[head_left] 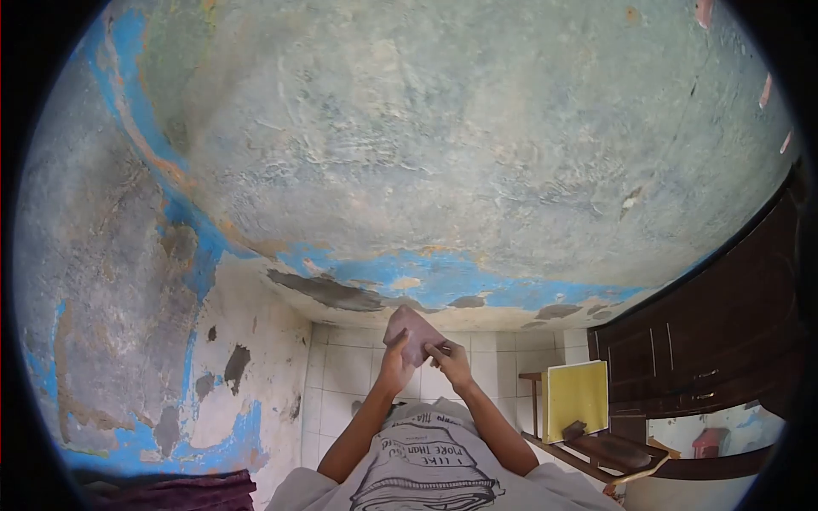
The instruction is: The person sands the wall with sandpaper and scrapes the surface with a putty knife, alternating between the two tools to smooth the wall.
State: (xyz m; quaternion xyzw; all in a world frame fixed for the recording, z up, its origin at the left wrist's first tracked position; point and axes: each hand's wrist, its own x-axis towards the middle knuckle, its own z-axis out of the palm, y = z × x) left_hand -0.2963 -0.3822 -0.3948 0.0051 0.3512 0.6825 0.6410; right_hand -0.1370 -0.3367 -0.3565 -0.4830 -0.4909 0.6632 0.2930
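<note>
A reddish-brown sheet of sandpaper (pixel 412 330) is held up in front of my body, near the foot of the wall. My left hand (pixel 395 364) grips its left side, with the thumb lying along the face of the sheet. On the lower right edge, the fingers of my right hand (pixel 452 364) pinch the sheet. Both hands are closed on it, close together. Behind them the wall (pixel 443 153) shows grey-green patches, with blue paint and bare plaster along its lower part.
To the right stands a wooden chair (pixel 615 456) with a yellow panel (pixel 575 396) and a small dark object (pixel 575 429) on it. A dark wooden cabinet (pixel 682 349) lines the right side. Purple cloth (pixel 187 491) lies at lower left. White tiles (pixel 341 366) cover the floor.
</note>
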